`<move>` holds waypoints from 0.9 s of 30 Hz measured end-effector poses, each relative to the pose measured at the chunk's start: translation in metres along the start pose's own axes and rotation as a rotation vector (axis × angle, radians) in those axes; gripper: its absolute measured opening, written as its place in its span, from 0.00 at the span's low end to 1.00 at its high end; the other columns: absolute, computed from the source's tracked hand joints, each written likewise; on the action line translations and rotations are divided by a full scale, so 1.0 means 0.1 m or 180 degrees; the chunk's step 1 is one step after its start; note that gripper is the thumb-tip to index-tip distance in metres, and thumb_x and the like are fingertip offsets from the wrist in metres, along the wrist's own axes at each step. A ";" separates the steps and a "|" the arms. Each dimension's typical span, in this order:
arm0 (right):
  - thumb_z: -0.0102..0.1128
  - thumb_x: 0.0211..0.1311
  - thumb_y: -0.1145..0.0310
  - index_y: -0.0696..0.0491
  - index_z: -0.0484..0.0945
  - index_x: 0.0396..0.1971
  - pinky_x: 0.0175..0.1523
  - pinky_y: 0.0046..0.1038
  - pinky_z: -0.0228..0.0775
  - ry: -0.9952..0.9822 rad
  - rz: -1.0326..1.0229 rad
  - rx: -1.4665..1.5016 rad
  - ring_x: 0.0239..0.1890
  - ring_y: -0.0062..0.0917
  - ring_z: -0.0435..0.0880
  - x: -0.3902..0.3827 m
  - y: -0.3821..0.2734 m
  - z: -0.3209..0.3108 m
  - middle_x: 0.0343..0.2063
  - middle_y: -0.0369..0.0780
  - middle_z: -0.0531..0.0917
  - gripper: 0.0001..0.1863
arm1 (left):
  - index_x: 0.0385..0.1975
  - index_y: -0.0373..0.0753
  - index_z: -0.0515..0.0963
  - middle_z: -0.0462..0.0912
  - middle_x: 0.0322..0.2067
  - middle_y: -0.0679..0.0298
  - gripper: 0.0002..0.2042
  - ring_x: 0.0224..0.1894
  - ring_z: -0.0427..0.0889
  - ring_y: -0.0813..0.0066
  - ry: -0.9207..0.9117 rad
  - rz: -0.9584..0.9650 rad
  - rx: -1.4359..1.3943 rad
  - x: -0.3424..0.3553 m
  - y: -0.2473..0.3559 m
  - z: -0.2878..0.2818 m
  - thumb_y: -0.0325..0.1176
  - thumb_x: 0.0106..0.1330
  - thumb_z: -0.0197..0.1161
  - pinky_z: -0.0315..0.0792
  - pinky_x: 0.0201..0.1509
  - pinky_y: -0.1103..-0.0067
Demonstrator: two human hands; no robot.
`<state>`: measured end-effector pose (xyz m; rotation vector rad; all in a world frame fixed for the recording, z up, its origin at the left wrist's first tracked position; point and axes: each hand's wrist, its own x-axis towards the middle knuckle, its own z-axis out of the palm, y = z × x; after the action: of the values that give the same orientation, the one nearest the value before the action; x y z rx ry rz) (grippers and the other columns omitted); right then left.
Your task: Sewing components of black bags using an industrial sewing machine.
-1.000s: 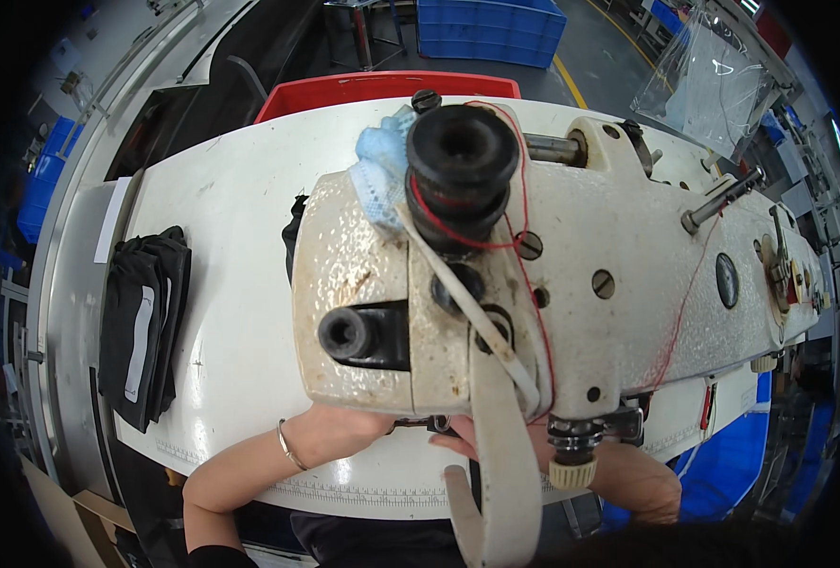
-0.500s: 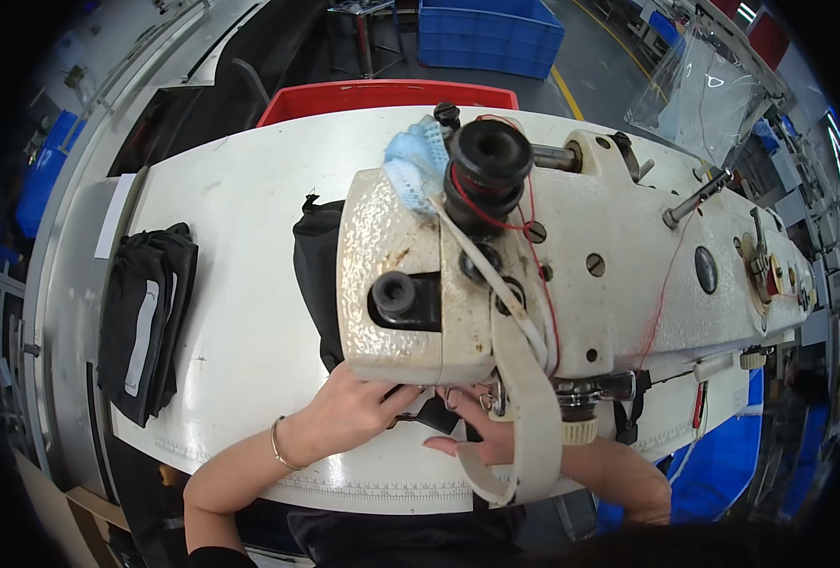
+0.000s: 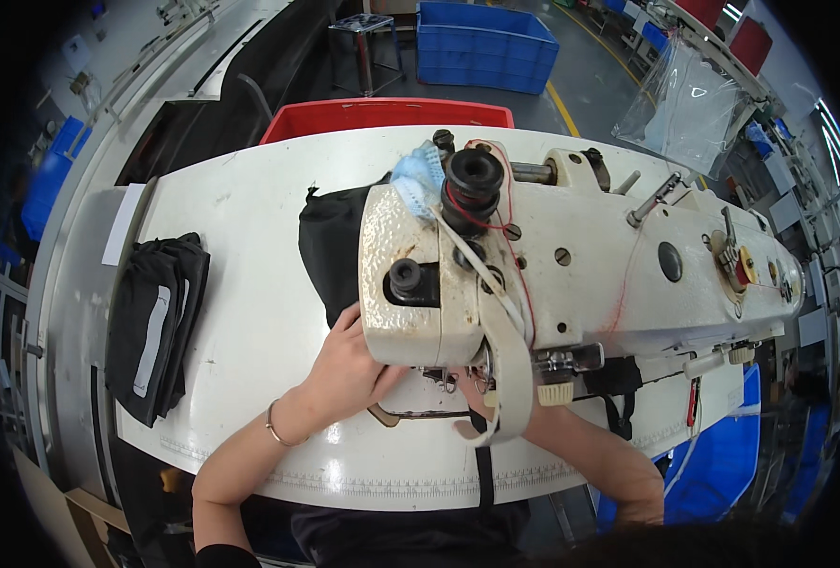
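Observation:
A white sewing machine (image 3: 553, 256) fills the middle right, its head hanging over the work. From behind the head a black fabric piece (image 3: 330, 251) spreads out on the white table (image 3: 240, 312). My left hand (image 3: 349, 369) rests at the head's left, near the cloth's lower edge, thumb spread from fingers that are partly hidden. My right hand (image 3: 486, 393) is under the machine, right of the needle area; the presser parts and a pale curved strip (image 3: 510, 379) hide its fingers. A narrow black strap (image 3: 485, 473) runs below it over the table's front edge.
Folded black fabric pieces (image 3: 160, 327) lie stacked at the left. Behind the table stands a red bin (image 3: 382, 114), with a blue crate (image 3: 486, 47) and a metal stool (image 3: 363, 38) beyond. A red-handled tool (image 3: 693, 402) lies at the right, near blue sheeting (image 3: 728, 464).
My left hand has moved up and away from the right hand, toward the black cloth. My right hand has slid further under the machine. The view has shifted slightly.

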<state>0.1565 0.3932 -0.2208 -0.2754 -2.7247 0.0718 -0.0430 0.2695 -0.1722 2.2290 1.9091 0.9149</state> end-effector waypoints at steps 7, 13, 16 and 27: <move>0.61 0.59 0.68 0.54 0.74 0.49 0.42 0.27 0.68 -0.1579 0.0068 0.3951 0.36 0.27 0.75 -0.14 -0.72 -0.78 0.32 0.40 0.73 0.18 | 0.45 0.42 0.71 0.71 0.42 0.62 0.18 0.48 0.71 0.67 -0.1353 0.0693 0.0675 -0.30 0.61 -0.38 0.32 0.51 0.59 0.63 0.56 0.70; 0.56 0.64 0.67 0.61 0.72 0.39 0.29 0.21 0.71 -0.2546 0.1851 0.5314 0.24 0.19 0.78 -0.09 -0.70 -0.74 0.25 0.41 0.79 0.12 | 0.29 0.40 0.69 0.72 0.30 0.63 0.08 0.40 0.75 0.67 -0.1385 0.1210 0.0415 -0.27 0.40 -0.50 0.30 0.50 0.59 0.64 0.59 0.70; 0.52 0.66 0.69 0.62 0.69 0.33 0.25 0.21 0.73 -0.1907 0.2346 0.4767 0.22 0.22 0.81 0.16 -0.67 -0.72 0.24 0.43 0.80 0.10 | 0.27 0.41 0.70 0.70 0.27 0.66 0.09 0.26 0.70 0.76 -0.0102 0.1198 0.1852 -0.34 0.52 -0.68 0.30 0.46 0.58 0.63 0.28 0.81; 0.50 0.67 0.67 0.62 0.69 0.38 0.23 0.23 0.72 -0.1439 0.2071 0.4444 0.18 0.22 0.80 0.39 -0.84 -0.39 0.17 0.39 0.77 0.12 | 0.50 0.35 0.74 0.69 0.36 0.59 0.22 0.35 0.70 0.63 0.0437 -0.0931 0.0634 -0.70 0.69 -0.36 0.26 0.51 0.66 0.69 0.37 0.74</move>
<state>0.1217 0.3196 -0.1621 -0.7006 -2.1200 2.2229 -0.0031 0.1779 -0.1407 1.9458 2.4035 0.8859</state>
